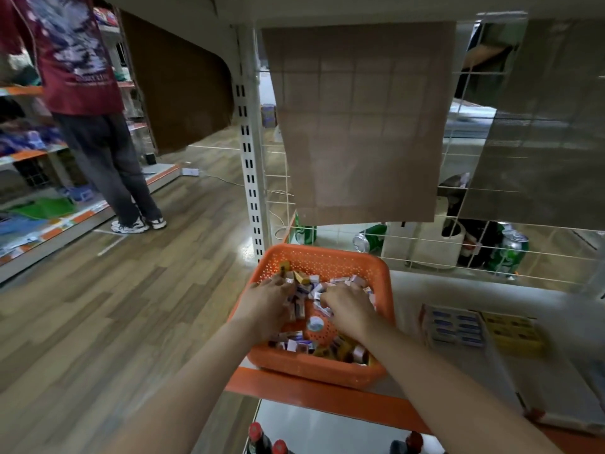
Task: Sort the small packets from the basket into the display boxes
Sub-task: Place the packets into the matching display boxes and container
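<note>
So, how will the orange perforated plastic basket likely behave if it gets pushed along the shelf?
Probably light and slightly flexible: the orange perforated plastic basket is thin-walled. It likely slides easily on the smooth white shelf. The loose small packets inside would probably shift about.

Cardboard sheet (357,119) hangs on the wire grid (471,73); green cans (509,253) sit behind it. Red-capped bottles (257,435) on the lower shelf (327,427). A person (98,126) stands at left on the wood floor (114,306), facing other shelving (29,152).

view: head-worn | faces: forward and down | range: close above basket (327,257) on shelf (314,393)
</note>
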### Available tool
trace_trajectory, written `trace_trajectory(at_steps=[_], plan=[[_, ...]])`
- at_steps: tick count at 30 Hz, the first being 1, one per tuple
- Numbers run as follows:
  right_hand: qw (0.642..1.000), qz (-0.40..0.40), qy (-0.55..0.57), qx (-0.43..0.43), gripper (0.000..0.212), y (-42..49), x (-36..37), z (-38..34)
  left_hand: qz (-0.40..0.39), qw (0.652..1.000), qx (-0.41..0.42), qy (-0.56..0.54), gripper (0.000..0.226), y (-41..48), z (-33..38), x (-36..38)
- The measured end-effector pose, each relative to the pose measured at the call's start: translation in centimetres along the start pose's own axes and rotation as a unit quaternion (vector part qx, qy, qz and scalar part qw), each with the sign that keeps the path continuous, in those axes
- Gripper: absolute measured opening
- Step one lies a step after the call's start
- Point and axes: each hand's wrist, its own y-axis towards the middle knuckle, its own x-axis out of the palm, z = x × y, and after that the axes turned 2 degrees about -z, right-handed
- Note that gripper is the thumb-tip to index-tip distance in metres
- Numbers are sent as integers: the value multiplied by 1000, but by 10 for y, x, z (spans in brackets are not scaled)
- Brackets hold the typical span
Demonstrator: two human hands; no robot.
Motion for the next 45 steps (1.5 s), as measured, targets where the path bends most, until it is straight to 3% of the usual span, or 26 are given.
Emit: trace_trajectory(at_steps=[5,16,23,33,40,45], plan=[[999,-23,-43,0,32,14,6,-7,-4,1000,6,-20,36,7,-4,2],[994,-70,-61,53,28,20,8,-10,-41,999,2,-8,42,10,-5,10],[999,-11,4,52,22,13,-1,-4,-62,997,-55,3,24,20,3,14],[996,22,80,38,11,0,-16,33,-84,993,-83,31,22,49,27,38],[996,44,72,-1,25,-5,-24,39,-66,995,-61,48,26,53,30,39],[994,60,93,-1,23,-7,-21,39,-103,994,-4,-25,28,48,33,39]])
